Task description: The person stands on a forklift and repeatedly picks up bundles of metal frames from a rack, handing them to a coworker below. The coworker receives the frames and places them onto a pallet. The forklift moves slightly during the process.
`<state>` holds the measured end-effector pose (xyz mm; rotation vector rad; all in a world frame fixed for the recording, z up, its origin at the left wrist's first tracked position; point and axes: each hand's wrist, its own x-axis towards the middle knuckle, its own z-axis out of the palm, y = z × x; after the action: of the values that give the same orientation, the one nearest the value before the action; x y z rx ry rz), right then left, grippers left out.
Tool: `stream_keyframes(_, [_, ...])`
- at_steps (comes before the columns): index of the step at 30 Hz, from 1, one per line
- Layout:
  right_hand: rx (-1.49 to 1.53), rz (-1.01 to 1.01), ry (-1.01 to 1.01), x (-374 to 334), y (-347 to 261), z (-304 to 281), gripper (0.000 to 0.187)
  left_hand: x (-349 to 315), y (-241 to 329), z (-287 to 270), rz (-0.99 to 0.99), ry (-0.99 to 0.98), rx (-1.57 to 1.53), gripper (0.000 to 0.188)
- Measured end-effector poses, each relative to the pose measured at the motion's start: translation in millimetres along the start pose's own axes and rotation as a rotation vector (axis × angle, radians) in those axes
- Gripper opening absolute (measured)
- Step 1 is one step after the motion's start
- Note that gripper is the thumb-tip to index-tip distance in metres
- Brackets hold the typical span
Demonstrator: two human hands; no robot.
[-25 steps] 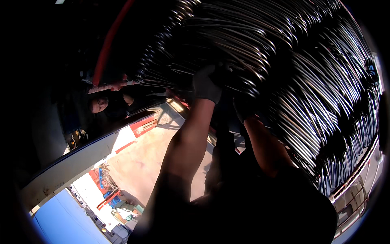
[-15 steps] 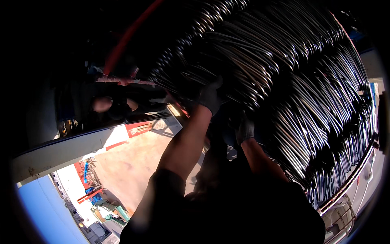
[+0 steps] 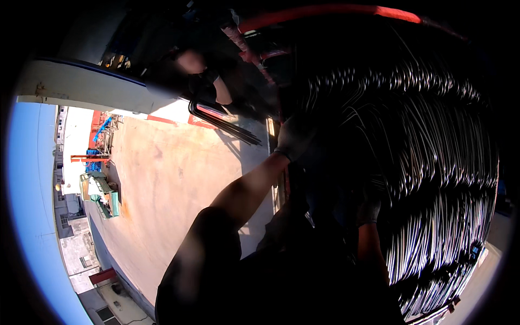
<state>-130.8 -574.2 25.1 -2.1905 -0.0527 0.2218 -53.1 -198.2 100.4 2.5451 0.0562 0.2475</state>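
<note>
Stacked rows of dark, shiny bent metal rods (image 3: 433,146) fill the right side of the view. My left hand (image 3: 295,135), in a dark grey glove, reaches to the left edge of the stack, close to the rod ends. Lower and further right, my right hand (image 3: 369,210), also gloved, is against the shaded near side of the rods. Deep shadow hides the fingers of both hands, so whether they grip any rods cannot be made out.
A co-worker (image 3: 208,81) stands at the upper left beside a bundle of bent dark rods (image 3: 225,124). A red bar (image 3: 330,12) arches over the stack, near a wrapped post (image 3: 238,40). Sunlit concrete ground (image 3: 168,162) and a green machine (image 3: 103,192) lie left.
My view has turned, so the stack sits further right and more of the yard shows. My right hand is lower and further from my left. The co-worker's rod bundle now shows plainly.
</note>
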Motion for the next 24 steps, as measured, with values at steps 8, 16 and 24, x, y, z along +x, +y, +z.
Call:
stream_keyframes(8, [0.511,0.565,-0.321,4,-63,91,0.053,28,-210,-217,-0.278,0.468,0.276,0.048])
stream_keyframes(16, [0.569,0.069,-0.926,71,-274,309,0.100,1,-386,-331,-0.808,-0.194,0.077,0.044])
stream_keyframes(24, [1.064,0.195,-1.211,90,-424,443,0.067,-30,-298,-317,-0.447,-0.588,-0.454,0.043])
